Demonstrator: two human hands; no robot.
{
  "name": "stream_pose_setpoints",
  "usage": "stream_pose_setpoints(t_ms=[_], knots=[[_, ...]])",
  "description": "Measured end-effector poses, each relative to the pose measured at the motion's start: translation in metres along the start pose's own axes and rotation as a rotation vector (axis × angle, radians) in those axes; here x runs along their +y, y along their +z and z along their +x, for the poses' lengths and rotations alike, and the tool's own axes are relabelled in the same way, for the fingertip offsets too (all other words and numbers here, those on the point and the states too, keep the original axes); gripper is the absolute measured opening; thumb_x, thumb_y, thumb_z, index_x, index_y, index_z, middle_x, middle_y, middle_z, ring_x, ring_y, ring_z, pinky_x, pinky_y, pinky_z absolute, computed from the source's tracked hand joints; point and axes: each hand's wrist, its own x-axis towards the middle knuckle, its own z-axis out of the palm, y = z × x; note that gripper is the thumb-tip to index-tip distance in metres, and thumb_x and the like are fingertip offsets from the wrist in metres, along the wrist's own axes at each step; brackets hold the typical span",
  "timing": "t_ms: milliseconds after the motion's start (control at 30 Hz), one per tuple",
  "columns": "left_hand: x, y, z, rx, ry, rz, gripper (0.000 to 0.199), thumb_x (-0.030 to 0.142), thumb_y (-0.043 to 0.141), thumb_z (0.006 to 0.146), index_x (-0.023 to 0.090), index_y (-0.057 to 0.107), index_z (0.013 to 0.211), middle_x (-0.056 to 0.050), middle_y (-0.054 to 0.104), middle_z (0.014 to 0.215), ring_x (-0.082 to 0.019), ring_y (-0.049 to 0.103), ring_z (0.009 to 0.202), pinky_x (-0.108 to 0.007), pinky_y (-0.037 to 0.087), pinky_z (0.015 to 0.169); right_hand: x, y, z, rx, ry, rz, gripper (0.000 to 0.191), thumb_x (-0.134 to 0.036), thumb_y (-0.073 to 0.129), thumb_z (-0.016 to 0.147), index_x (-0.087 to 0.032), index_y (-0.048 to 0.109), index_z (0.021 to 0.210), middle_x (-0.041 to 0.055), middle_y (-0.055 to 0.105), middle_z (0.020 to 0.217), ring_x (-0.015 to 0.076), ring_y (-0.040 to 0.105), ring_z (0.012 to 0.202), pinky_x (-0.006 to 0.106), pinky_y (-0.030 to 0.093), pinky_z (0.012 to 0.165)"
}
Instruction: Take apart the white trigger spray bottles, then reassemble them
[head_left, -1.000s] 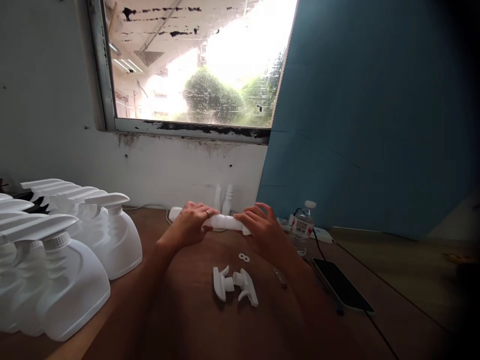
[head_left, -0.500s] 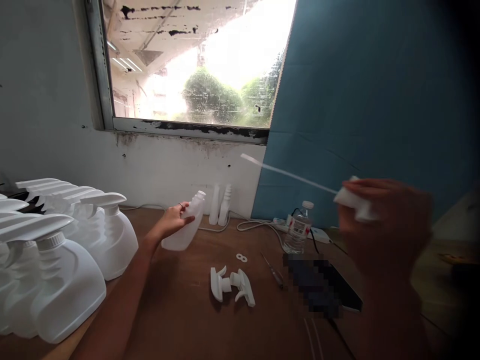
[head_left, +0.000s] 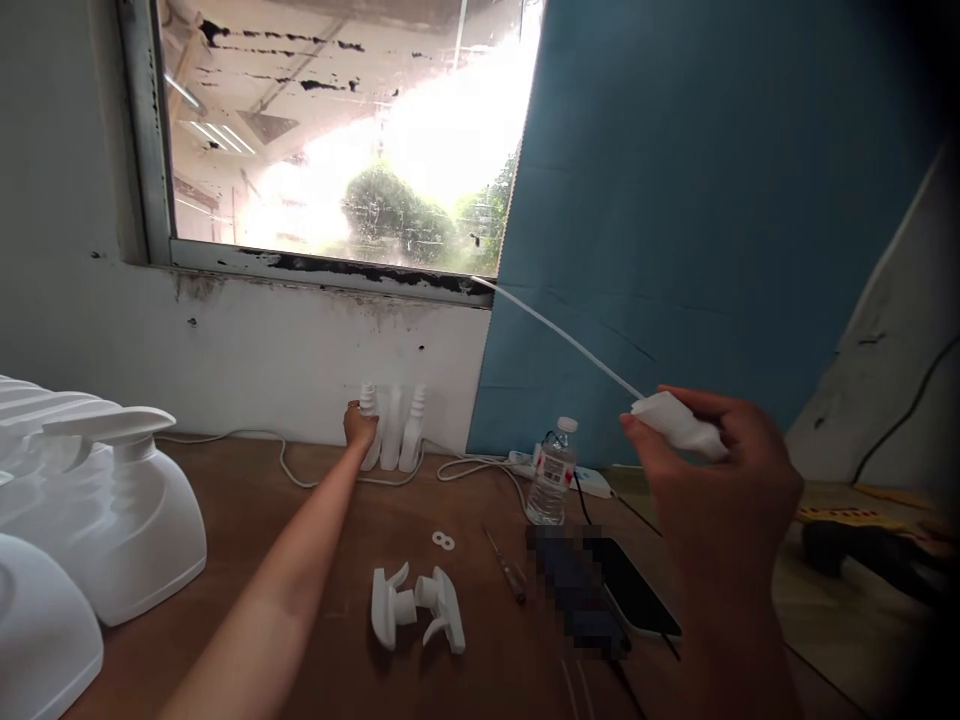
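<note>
At the foot of the wall, my left hand [head_left: 361, 427] is closed round a white bottle [head_left: 369, 400], which stands upright beside two similar white bottles [head_left: 391, 430]. My right hand [head_left: 720, 470], raised at the right, grips a white piece [head_left: 679, 422] between thumb and fingers. A long thin white tube [head_left: 562, 335] runs from that piece up and to the left. Two white spray heads [head_left: 386, 608] lie on the brown table, with two small white rings [head_left: 443, 541] behind them.
White spray bottles [head_left: 150, 520] crowd the left side. A thin tool [head_left: 506, 565], a water bottle [head_left: 553, 475], a phone [head_left: 637, 590] and a power strip [head_left: 592, 482] are at centre right. Cables run along the wall.
My left hand has carried the bottle from the table back to the wall, beside the other two. The view has turned right, and my right hand with its white piece is lower and less blurred.
</note>
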Motion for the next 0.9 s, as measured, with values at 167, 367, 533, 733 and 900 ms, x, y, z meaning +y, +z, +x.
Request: stream_pose_setpoints(t_ms=[167, 367, 533, 733, 900], knots=[[-0.008, 0.020, 0.006, -0.017, -0.009, -0.051, 0.035, 0.032, 0.057, 0.091, 0.015, 0.054, 0.121, -0.010, 0.057, 0.121, -0.022, 0.060, 0.103, -0.043, 0.052, 0.086, -0.001, 0.002, 0.000, -0.038, 0.081, 0.029, 0.028, -0.035, 0.071, 0.072, -0.024, 0.065, 0.097, 0.0064, 0.065, 0.103, 0.0238, 0.061, 0.085, 0.033, 0.048, 0.059], [-0.018, 0.016, -0.005, -0.033, -0.016, -0.161, 0.035, 0.032, 0.057, 0.091, 0.015, 0.055, 0.121, -0.010, 0.057, 0.121, -0.022, 0.060, 0.103, -0.043, 0.052, 0.086, -0.006, 0.004, -0.001, -0.110, 0.137, 0.062, 0.035, -0.036, 0.072, 0.072, -0.030, 0.069, 0.107, 0.0035, 0.065, 0.097, 0.0201, 0.061, 0.081, 0.030, 0.048, 0.059], [-0.023, -0.013, -0.051, 0.022, -0.019, -0.280, 0.031, 0.023, 0.057, 0.089, 0.014, 0.054, 0.119, -0.011, 0.057, 0.119, -0.021, 0.059, 0.103, -0.040, 0.050, 0.089, -0.022, 0.002, -0.003, -0.254, 0.305, 0.172, 0.031, -0.042, 0.075, 0.066, -0.024, 0.071, 0.091, 0.0026, 0.066, 0.085, 0.0157, 0.059, 0.065, 0.025, 0.045, 0.050], [-0.029, -0.073, -0.175, -0.246, 0.098, -0.440, 0.017, 0.023, 0.061, 0.080, 0.017, 0.058, 0.095, -0.006, 0.064, 0.092, -0.018, 0.062, 0.089, -0.028, 0.050, 0.082, -0.035, 0.039, -0.036, -0.588, 0.446, 0.653, 0.031, -0.040, 0.074, 0.067, -0.021, 0.065, 0.090, 0.0011, 0.063, 0.085, 0.0147, 0.059, 0.070, 0.025, 0.049, 0.059], [-0.028, -0.127, -0.257, -0.524, 0.010, -0.613, 0.032, 0.047, 0.060, 0.083, 0.019, 0.059, 0.099, -0.003, 0.060, 0.080, -0.015, 0.058, 0.071, -0.024, 0.047, 0.066, -0.042, 0.063, -0.125, -0.822, 0.825, 0.973, 0.037, -0.041, 0.077, 0.067, -0.021, 0.061, 0.094, 0.0000, 0.058, 0.080, 0.0129, 0.055, 0.064, 0.023, 0.047, 0.056]])
